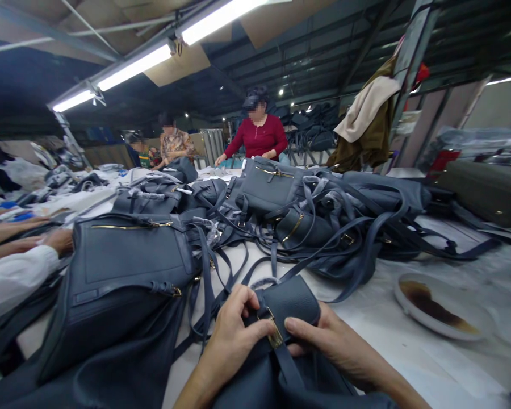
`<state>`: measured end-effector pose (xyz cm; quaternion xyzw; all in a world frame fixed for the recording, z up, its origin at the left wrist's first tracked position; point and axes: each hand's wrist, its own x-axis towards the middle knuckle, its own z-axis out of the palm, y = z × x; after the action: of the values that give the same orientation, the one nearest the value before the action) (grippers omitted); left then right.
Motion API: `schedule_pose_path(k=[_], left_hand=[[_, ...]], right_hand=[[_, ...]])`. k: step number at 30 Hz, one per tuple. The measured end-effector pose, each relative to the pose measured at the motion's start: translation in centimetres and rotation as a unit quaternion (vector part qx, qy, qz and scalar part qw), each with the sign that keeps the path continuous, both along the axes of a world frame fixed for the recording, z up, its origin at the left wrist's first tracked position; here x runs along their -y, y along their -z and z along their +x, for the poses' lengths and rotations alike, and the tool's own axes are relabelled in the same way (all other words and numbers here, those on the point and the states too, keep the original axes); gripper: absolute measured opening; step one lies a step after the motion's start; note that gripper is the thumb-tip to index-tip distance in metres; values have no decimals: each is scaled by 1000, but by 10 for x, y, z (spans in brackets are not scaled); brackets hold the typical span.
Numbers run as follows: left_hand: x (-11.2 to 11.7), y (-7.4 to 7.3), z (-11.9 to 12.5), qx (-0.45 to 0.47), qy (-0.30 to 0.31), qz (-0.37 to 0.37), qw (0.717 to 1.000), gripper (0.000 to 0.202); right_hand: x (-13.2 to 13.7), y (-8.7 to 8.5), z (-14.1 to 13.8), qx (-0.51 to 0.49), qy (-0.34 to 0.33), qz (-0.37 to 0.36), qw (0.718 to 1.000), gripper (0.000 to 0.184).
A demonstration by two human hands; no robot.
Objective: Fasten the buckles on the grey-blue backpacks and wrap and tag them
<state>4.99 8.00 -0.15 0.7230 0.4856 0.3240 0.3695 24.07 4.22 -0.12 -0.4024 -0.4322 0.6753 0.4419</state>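
Observation:
A dark navy backpack (292,301) lies right in front of me, its top flap facing up. My left hand (238,324) is closed on the flap's left side, thumb pressed against a gold buckle (274,329) and its strap (287,363). On the other side, my right hand (319,335) grips the flap's right edge, with its thumb on top beside the buckle and the fingers mostly hidden underneath. To the left rests another navy backpack (136,255) with a gold zipper and a buckled strap.
Several navy bags (276,187) with tangled straps are heaped across the table (366,318). A shallow dish (438,307) holding dark brown liquid sits at right. A co-worker's hand (59,241) reaches in at left. Across the table stands a person in a red top (262,136).

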Motion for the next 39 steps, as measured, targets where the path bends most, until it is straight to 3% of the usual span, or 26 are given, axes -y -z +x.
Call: schedule_pose_path(k=[7, 12, 15, 18, 23, 28, 34, 39], left_hand=[[-1, 3, 13, -23, -31, 43, 998, 24], [5, 2, 9, 65, -32, 64, 995, 25], [13, -7, -2, 37, -9, 68, 997, 13], [23, -24, -19, -37, 4, 27, 999, 4], [40, -41, -47, -56, 19, -54, 997, 25], [48, -37, -52, -9, 15, -68, 998, 27], [45, -32, -50, 126, 51, -155, 978, 16], [50, -27, -54, 116, -15, -169, 979, 28]], right_hand=[[-5, 14, -3, 4, 20, -2, 1000, 41], [-3, 5, -6, -51, 38, -20, 998, 37], [-1, 5, -16, -38, 63, -5, 997, 37], [3, 18, -38, -40, 104, 8, 994, 45], [14, 47, -77, -20, 172, 1, 985, 52], [21, 49, -81, 18, 171, 34, 985, 52], [22, 42, -84, -15, 185, 49, 981, 51], [20, 46, -85, -40, 154, 33, 987, 52]])
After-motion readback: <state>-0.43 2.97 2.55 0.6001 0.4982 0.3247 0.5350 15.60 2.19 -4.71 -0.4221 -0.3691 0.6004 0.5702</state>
